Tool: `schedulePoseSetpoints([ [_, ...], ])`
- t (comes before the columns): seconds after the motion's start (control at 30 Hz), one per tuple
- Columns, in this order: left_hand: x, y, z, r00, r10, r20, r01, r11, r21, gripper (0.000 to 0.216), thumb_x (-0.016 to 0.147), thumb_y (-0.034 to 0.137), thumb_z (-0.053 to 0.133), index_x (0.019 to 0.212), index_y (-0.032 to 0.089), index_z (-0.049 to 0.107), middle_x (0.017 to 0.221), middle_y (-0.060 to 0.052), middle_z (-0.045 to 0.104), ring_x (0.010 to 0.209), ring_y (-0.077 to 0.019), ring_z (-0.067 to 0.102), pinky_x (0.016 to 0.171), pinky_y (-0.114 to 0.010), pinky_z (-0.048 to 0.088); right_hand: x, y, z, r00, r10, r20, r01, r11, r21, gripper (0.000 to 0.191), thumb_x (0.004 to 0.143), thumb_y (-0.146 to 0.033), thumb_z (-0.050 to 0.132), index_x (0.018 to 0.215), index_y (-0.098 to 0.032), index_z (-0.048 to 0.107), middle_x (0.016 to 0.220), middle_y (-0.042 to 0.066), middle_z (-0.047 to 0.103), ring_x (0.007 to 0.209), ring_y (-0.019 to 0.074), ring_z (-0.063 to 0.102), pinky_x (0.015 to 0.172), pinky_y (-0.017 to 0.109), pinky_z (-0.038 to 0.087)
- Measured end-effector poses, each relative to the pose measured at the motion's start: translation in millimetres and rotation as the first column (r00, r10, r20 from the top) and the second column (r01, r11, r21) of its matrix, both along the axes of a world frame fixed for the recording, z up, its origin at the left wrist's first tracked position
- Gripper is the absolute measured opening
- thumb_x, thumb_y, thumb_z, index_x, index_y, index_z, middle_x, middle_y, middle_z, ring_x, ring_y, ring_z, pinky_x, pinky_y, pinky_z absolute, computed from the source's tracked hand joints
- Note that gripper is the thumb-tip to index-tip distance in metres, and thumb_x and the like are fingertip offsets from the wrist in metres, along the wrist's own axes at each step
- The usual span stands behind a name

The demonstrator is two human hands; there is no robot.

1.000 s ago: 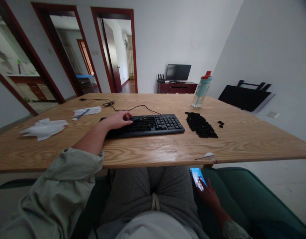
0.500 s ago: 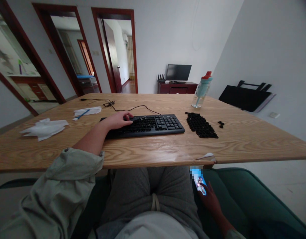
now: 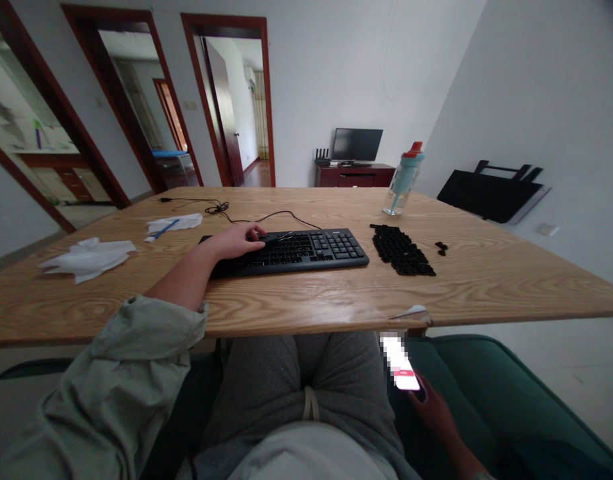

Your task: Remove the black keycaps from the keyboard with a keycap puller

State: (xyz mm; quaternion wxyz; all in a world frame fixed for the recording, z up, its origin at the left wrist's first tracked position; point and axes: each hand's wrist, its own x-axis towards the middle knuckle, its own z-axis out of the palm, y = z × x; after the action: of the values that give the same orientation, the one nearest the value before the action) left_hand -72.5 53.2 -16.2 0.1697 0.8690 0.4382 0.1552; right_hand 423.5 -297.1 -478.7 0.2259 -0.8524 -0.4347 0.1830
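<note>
Head view: black plastic keyboard (image 3: pixel 306 253) on brown wooden table (image 3: pixel 296 303), right-end keys (image 3: pixel 345 247) apparently seated; black plastic keycaps (image 3: pixel 399 248) apparently off, alongside; left hand (image 3: pixel 231 241) atop, fingers curled, pinch unclear; right hand (image 3: pixel 429 405) at lit rectangular phone (image 3: pixel 406 382), finger-hold unclear.

The wooden table (image 3: pixel 296 297) was peeling at its front edge. I saw a black keyboard (image 3: pixel 336 248) lying on it, its cable (image 3: pixel 279 213) trailing behind. White papers (image 3: pixel 89 257) lay to the sitter's left; black keycaps (image 3: pixel 401 252) spread rightward, a few apart, a clear bottle (image 3: pixel 404 177) upright beyond.
</note>
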Motion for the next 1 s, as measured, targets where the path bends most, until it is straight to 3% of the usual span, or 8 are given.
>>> schedulePoseSetpoints([
  [0.2,0.8,-2.3,2.2,1.000,0.004,-0.013,-0.004,1.000,0.005,0.057,0.073,0.060,0.061,0.116,0.022,0.064,0.102,-0.005,0.071,0.087,-0.0207,0.066,0.080,-0.031,0.050,-0.8,-1.5,1.1,1.000,-0.002,0.005,0.002,1.000,0.005,0.080,0.076,-0.052,0.047,0.146,-0.015,0.043,0.127,0.015,0.065,0.115,0.0309,0.063,0.095,0.039,0.049],
  [0.37,1.2,-4.4,3.7,1.000,0.004,-0.016,-0.004,1.000,-0.002,0.057,0.073,0.059,0.061,0.116,0.021,0.063,0.103,-0.006,0.070,0.088,-0.0213,0.065,0.080,-0.032,0.050,-4.3,1.6,1.6,0.996,-0.083,0.011,0.083,0.997,-0.004,0.084,0.076,-0.054,0.044,0.149,-0.013,0.037,0.136,0.016,0.059,0.123,0.0339,0.058,0.099,0.045,0.046],
  [0.67,1.3,-4.7,3.2,1.000,0.010,-0.016,-0.010,1.000,0.000,0.058,0.073,0.059,0.061,0.117,0.021,0.063,0.103,-0.005,0.070,0.087,-0.0202,0.066,0.078,-0.030,0.050,-4.2,3.1,9.7,0.994,-0.096,-0.050,0.095,0.995,-0.011,0.084,0.073,-0.051,0.049,0.149,-0.017,0.037,0.134,0.014,0.061,0.121,0.0342,0.059,0.100,0.046,0.046],
  [1.0,0.5,-4.5,3.2,1.000,-0.002,-0.006,0.002,1.000,0.008,0.058,0.073,0.059,0.061,0.117,0.021,0.064,0.103,-0.006,0.070,0.087,-0.0207,0.066,0.079,-0.031,0.050,-0.4,3.6,-1.0,0.994,-0.106,-0.023,0.106,0.994,-0.003,0.092,0.073,-0.059,0.044,0.149,-0.009,0.034,0.134,0.019,0.059,0.122,0.0358,0.057,0.101,0.047,0.045],
])
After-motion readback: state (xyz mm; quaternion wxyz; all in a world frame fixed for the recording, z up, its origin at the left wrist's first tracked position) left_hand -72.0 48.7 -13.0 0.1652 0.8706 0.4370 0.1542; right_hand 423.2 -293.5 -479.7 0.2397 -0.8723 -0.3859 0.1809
